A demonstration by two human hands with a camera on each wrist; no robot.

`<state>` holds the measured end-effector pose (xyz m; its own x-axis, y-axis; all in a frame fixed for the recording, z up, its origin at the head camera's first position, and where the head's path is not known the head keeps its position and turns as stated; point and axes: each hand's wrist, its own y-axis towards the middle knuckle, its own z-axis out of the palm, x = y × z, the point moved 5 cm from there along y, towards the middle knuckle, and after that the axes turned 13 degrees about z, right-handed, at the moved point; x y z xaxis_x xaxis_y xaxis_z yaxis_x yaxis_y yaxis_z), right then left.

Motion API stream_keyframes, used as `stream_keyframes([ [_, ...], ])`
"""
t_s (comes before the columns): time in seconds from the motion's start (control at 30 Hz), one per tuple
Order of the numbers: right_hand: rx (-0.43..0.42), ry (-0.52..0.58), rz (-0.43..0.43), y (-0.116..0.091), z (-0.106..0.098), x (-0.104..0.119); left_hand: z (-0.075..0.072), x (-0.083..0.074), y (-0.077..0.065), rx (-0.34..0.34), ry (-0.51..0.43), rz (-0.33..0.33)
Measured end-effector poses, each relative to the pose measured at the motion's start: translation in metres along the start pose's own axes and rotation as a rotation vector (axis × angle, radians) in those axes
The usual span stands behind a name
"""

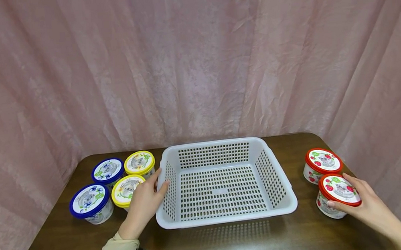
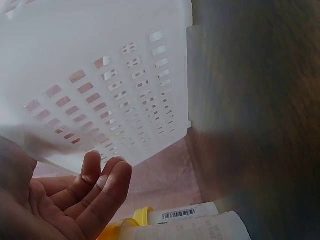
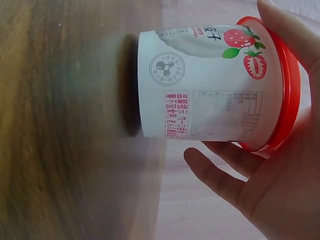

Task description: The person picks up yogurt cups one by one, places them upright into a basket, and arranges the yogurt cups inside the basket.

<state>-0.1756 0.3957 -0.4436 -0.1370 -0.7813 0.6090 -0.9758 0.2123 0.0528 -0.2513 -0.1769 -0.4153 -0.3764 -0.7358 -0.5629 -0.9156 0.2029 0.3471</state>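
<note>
A white plastic basket [image 1: 227,219] with perforated walls stands mid-table. My left hand [image 1: 147,199] grips its left rim, thumb over the inside; in the left wrist view, the fingers [image 2: 107,192] curve along the outer wall. At the right, my right hand [image 1: 365,199] holds a strawberry-printed tub [image 1: 341,190] by its red lid, thumb on one side and fingers on the other. The right wrist view shows the printed side of this tub [image 3: 200,95] close over the wood. Just behind it stands a second red-lidded tub [image 1: 323,160].
Left of the basket are two yellow-lidded tubs [image 1: 139,162] and two blue-lidded tubs [image 1: 89,200], the nearer yellow one close to my left hand. The brown table [image 1: 234,246] backs onto a pink curtain [image 1: 198,61], which also hangs along both sides.
</note>
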Motion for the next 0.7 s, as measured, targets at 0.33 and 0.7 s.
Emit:
stream_keyframes([
  [0.33, 0.001, -0.018, -0.008, -0.004, -0.012, 0.012, -0.001, 0.001, 0.0, 0.008, 0.027, 0.007],
  [0.7, -0.023, -0.028, -0.067, 0.006, -0.021, 0.036, -0.001, -0.001, 0.0, 0.007, 0.023, 0.002],
])
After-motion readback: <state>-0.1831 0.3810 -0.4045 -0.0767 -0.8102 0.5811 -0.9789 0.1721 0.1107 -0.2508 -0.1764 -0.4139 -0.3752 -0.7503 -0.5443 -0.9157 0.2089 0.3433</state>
